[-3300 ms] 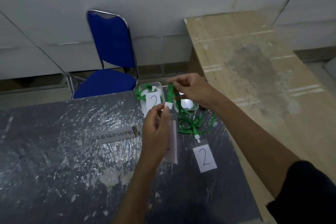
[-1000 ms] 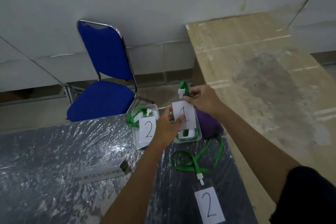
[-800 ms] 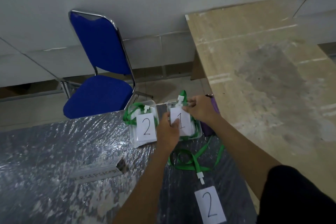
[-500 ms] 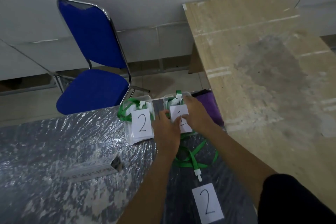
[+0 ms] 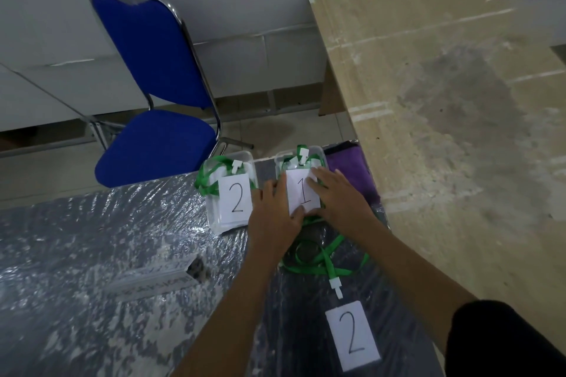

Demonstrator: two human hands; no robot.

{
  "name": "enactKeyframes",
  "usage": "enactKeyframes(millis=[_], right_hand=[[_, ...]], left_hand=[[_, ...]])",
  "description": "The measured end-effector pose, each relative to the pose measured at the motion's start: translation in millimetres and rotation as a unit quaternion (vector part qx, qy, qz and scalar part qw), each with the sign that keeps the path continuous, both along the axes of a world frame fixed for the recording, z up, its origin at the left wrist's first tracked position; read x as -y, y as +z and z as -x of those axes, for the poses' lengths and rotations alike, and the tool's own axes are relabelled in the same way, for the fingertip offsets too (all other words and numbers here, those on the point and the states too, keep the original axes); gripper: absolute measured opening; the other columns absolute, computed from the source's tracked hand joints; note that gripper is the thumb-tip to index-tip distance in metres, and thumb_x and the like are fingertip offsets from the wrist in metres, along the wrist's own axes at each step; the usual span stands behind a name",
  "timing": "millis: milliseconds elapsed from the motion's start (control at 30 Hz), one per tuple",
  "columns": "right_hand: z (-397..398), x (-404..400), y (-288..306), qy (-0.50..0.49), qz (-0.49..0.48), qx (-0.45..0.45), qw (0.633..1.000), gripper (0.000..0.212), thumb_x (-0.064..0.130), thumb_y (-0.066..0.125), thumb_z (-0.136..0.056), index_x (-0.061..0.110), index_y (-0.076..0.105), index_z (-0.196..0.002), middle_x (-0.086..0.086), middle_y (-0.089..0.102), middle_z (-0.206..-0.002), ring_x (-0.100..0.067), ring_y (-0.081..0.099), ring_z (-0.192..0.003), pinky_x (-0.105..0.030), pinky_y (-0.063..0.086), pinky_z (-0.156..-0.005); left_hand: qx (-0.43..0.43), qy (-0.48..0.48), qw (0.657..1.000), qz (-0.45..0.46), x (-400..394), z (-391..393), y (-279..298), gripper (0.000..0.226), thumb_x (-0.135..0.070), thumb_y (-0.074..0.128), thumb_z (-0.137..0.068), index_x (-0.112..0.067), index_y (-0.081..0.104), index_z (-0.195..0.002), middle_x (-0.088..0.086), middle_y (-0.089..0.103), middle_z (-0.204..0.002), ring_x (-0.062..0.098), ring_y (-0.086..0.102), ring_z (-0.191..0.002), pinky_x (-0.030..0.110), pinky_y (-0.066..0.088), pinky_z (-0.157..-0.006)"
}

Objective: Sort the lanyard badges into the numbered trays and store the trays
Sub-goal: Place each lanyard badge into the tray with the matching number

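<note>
Two clear plastic trays stand side by side at the table's far edge. The left tray (image 5: pixel 215 217) holds green lanyards and a badge marked 2 (image 5: pixel 235 200). In the right tray (image 5: pixel 318 151) lies a badge marked 1 (image 5: pixel 303 194) on a green lanyard. My left hand (image 5: pixel 272 220) touches that badge's left edge and lower corner. My right hand (image 5: pixel 340 199) lies flat with straight fingers on its right side, pressing it down. Another badge marked 2 (image 5: pixel 352 335) lies on the table near me, its green lanyard (image 5: pixel 324 263) looped between it and the trays.
The table (image 5: pixel 92 285) is covered in shiny plastic film. A small name plate (image 5: pixel 156 280) lies left of my arms. A purple cloth (image 5: pixel 352 168) sits right of the trays. A blue chair (image 5: pixel 153 95) stands behind the table, a wooden board (image 5: pixel 444 101) to the right.
The badge marked 1 went from held up above the table down into the right tray. Both hands now rest on it there. My view tilted downward.
</note>
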State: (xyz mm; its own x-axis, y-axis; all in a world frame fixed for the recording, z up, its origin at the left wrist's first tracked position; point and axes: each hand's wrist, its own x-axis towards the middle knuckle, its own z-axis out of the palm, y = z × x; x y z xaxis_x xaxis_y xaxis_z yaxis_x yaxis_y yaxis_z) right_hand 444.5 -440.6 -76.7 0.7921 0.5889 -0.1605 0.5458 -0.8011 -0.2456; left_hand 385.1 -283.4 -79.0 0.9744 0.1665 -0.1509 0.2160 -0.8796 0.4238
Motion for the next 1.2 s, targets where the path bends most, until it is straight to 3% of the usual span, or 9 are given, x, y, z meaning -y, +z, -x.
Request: enactKeyframes(millis=[233,367,467,667,733,833,900,1000,1200], right_hand=[[6,2,3,-0.039,-0.052,0.019,0.998,0.057,0.027,0.065,-0.091,0.012,0.046,-0.142,-0.007,0.036,-0.153,-0.022,0.026,-0.145,-0.035,-0.001,-0.117],[28,16,16,-0.111,-0.154,0.003,0.982,0.048,0.023,0.069,-0.088,0.010,0.056,-0.132,-0.006,0.053,-0.137,-0.021,0.041,-0.134,-0.035,0.016,-0.119],[57,29,26,-0.161,-0.202,-0.003,0.966,0.039,0.019,0.071,-0.086,0.008,0.063,-0.123,-0.005,0.060,-0.124,-0.020,0.049,-0.120,-0.027,0.034,-0.108],[132,51,31,-0.246,-0.188,-0.044,0.950,0.020,0.016,0.071,-0.086,0.008,0.069,-0.104,-0.006,0.063,-0.104,-0.021,0.052,-0.101,-0.022,0.034,-0.087],[156,60,25,-0.280,-0.192,-0.077,0.937,0.007,0.012,0.074,-0.083,0.008,0.070,-0.087,-0.004,0.064,-0.085,-0.016,0.055,-0.081,-0.025,0.040,-0.075],[183,68,9,-0.324,-0.173,-0.166,0.915,0.019,0.017,0.077,-0.081,0.014,0.062,-0.070,0.008,0.049,-0.059,-0.012,0.049,-0.059,-0.029,0.040,-0.064],[193,68,-2,-0.328,-0.128,-0.185,0.918,0.020,0.025,0.077,-0.081,0.012,0.063,-0.083,0.005,0.049,-0.065,-0.017,0.049,-0.068,-0.028,0.038,-0.067],[200,63,-13,-0.349,-0.129,-0.189,0.909,0.035,0.027,0.079,-0.079,0.005,0.065,-0.103,-0.008,0.062,-0.086,-0.020,0.054,-0.080,-0.025,0.038,-0.070],[209,53,-31,-0.400,-0.126,-0.196,0.886,0.041,0.033,0.083,-0.074,0.014,0.065,-0.105,-0.008,0.065,-0.104,-0.029,0.057,-0.102,-0.028,0.041,-0.084]], left_hand=[[0.029,0.008,0.999,-0.017,3,7,-2,0.061,-0.042,0.059,-0.094,-0.019,0.040,-0.147,0.006,0.043,-0.140,0.027,0.038,-0.126,0.044,0.054,-0.090],[0.080,-0.027,0.995,-0.051,8,27,2,0.052,-0.036,0.057,-0.095,-0.019,0.048,-0.143,0.007,0.053,-0.136,0.027,0.045,-0.124,0.044,0.052,-0.093],[0.111,-0.021,0.992,-0.059,14,54,6,0.046,-0.029,0.059,-0.092,-0.019,0.055,-0.137,0.006,0.056,-0.133,0.027,0.048,-0.122,0.044,0.049,-0.095],[0.093,-0.024,0.993,-0.071,37,125,7,0.034,-0.029,0.062,-0.087,-0.024,0.063,-0.120,0.002,0.058,-0.122,0.027,0.051,-0.110,0.040,0.047,-0.085],[0.067,-0.028,0.996,-0.054,45,145,4,0.031,-0.030,0.062,-0.086,-0.024,0.064,-0.117,0.002,0.058,-0.119,0.028,0.051,-0.108,0.042,0.050,-0.085],[-0.033,-0.058,0.997,-0.035,59,165,0,0.036,-0.038,0.055,-0.093,-0.024,0.060,-0.126,0.001,0.054,-0.128,0.029,0.047,-0.117,0.044,0.048,-0.091],[-0.091,-0.059,0.994,-0.011,67,172,-3,0.042,-0.043,0.051,-0.097,-0.024,0.053,-0.134,0.000,0.048,-0.135,0.027,0.042,-0.123,0.042,0.047,-0.094],[-0.094,-0.019,0.994,0.046,76,177,-5,0.040,-0.042,0.055,-0.097,-0.024,0.052,-0.133,0.000,0.048,-0.134,0.024,0.043,-0.121,0.041,0.047,-0.094],[-0.081,0.054,0.981,0.166,81,178,-24,0.035,-0.035,0.067,-0.090,-0.030,0.055,-0.122,-0.001,0.060,-0.114,0.022,0.056,-0.105,0.041,0.053,-0.082]])
